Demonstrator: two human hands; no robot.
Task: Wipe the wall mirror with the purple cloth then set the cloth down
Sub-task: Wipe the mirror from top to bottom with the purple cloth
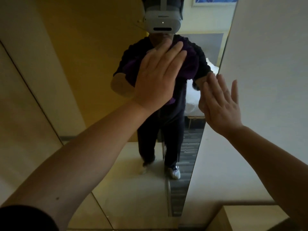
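A: Purple cloth, soft and bunched, lies flat against the tall frameless wall mirror, at upper centre of the glass. Most of it is hidden behind the left hand.

B: Left hand state?

A: Fingers straight and together, palm pressing the cloth onto the glass. No curl round the fabric is visible. The bare forearm runs down to the lower left, ending in a dark sleeve.

B: Right hand?

A: Fingers straight and slightly spread, nothing held. Fingertips sit at the mirror's right edge, where glass meets the pale plain wall. Whether they touch the glass or only hover, I cannot tell.

B: Reflection content?

A: A standing person in dark clothing wearing a white head-mounted headset, white shoes on a pale floor, a white bed at the right. The cloth's reflection shows as purple folds round the left hand.

B: Surroundings outside the glass?

A: Cream panelled surface left of the mirror, crossed by a dark seam. Light wooden ledge corner at lower right, below the mirror.
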